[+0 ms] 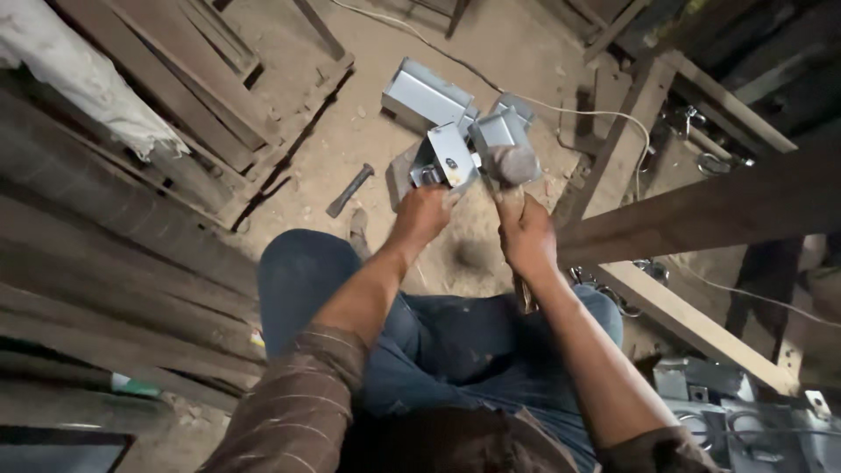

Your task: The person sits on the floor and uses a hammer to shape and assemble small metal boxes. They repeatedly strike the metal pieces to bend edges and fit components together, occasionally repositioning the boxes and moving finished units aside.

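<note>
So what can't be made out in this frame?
Head view only:
- Hammer head: motion-blurred, so whether it touches the bent metal bracket is unclear.
- Hammer handle: mostly hidden inside the right hand.
- Left hand fingers: hidden behind the bracket.
- Metal boxes: cut off by the bottom right edge.
- Dark tool on the floor: too small to identify.

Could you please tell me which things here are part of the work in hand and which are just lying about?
In use:
- left hand gripping the bent grey sheet-metal bracket
- right hand gripping the wooden-handled hammer

Lying about:
- grey folded metal box on the dirt floor
- dark metal chisel
- white cable
- wooden planks
</note>
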